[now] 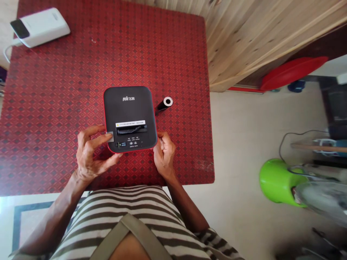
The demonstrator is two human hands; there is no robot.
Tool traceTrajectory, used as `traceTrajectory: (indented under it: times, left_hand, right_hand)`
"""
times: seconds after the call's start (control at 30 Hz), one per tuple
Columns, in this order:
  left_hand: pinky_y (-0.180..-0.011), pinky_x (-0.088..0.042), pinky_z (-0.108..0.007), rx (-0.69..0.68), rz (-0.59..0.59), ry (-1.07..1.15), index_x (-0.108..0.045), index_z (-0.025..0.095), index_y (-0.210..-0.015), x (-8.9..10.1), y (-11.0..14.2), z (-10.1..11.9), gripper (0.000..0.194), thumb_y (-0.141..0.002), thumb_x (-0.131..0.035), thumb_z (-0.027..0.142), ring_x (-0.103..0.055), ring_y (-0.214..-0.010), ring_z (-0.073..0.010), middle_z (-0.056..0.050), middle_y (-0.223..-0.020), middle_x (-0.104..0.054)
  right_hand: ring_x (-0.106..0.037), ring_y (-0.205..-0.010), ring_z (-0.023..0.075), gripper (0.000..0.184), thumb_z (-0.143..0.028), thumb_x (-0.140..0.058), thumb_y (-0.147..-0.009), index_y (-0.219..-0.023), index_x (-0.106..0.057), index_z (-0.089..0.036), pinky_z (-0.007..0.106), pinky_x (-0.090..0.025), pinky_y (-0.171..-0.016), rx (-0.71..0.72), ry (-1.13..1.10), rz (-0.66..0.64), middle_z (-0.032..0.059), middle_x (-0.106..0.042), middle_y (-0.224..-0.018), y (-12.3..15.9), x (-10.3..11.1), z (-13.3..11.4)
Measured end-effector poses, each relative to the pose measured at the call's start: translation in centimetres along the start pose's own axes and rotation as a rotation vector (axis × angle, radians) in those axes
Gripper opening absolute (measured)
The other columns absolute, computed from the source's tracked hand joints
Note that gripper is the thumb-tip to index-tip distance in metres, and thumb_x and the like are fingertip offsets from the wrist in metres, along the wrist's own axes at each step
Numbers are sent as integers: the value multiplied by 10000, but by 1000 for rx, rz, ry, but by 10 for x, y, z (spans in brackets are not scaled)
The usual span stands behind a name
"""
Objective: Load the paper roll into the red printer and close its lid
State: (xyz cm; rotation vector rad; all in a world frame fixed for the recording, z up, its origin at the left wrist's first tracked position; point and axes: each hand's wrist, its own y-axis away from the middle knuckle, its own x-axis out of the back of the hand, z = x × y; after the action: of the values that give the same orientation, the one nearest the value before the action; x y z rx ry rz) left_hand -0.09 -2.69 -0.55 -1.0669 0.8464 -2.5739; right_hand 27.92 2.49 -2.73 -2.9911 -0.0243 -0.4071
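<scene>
A small black receipt printer (127, 110) with a red rim and white lettering is in front of me, above the red patterned table. Across its lower half run a paper slot and a white label strip. At its left edge, my left hand (90, 150) grips the body, one fingertip pressing on a grey square piece (110, 137) and the thumb at the lower rim. My right hand (165, 153) is closed around the lower right corner, its fingers partly hidden beneath. Just right of the printer is a black cylinder (164, 104) with a white ring-shaped end; its lower part is hidden.
The red table (67, 72) ends at the right beside a tiled floor. A white power bank (42, 28) with a cable lies at its far left corner. Wooden boards (238, 32) stand beyond. A green bucket (276, 180) and a red basin (294, 73) are at the right.
</scene>
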Motion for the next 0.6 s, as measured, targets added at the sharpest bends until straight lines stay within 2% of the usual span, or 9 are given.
traceTrajectory:
  times: [0.1, 0.2, 0.33, 0.47, 0.6]
  left_hand:
    - [-1092, -761, -621, 28, -2, 34, -755, 450, -1684, 1, -4, 1, 711, -1063, -1093, 524, -855, -1337, -366, -95, -1555, -822]
    - [-1080, -755, -604, 15, 5, 6, -758, 447, -1661, 0, -5, 0, 703, -1052, -1095, 540, -860, -1320, -354, -87, -1538, -829]
    - [-1092, -741, -581, -7, 18, -8, -771, 435, -1624, -2, -5, -2, 666, -1052, -1089, 559, -859, -1319, -342, -72, -1525, -839]
    - [-1117, -739, -558, -9, 7, -18, -802, 389, -1542, -3, -4, -4, 589, -1051, -1083, 551, -870, -1300, -335, -75, -1478, -855]
    - [-1123, -764, -565, -52, 6, -56, -779, 356, -1625, -3, 0, -7, 629, -1086, -1041, 546, -876, -1325, -361, -117, -1473, -838]
  right_hand:
    - [-578, -581, 137, 253, -472, -676, -1252, -1101, -757, -285, 270, -528, -617, -19, -13, -11, -78, -659, -731, -1, 2, -2]
    - [-618, -604, 142, 245, -470, -676, -1249, -1117, -768, -285, 271, -547, -614, -25, -27, -18, -61, -703, -767, -6, 5, -5]
    - [-736, -709, 159, 194, -433, -703, -1248, -1181, -806, -283, 289, -617, -697, -1, -52, -25, -21, -830, -896, -14, 7, -11]
    - [-787, -794, 183, 266, -482, -673, -1267, -1211, -830, -275, 318, -631, -760, 5, 19, -51, 11, -882, -972, -18, 7, -13]
    - [-814, -831, 205, 303, -503, -662, -1277, -1166, -833, -279, 353, -644, -788, 14, 52, -68, 33, -905, -1007, -18, 11, -15]
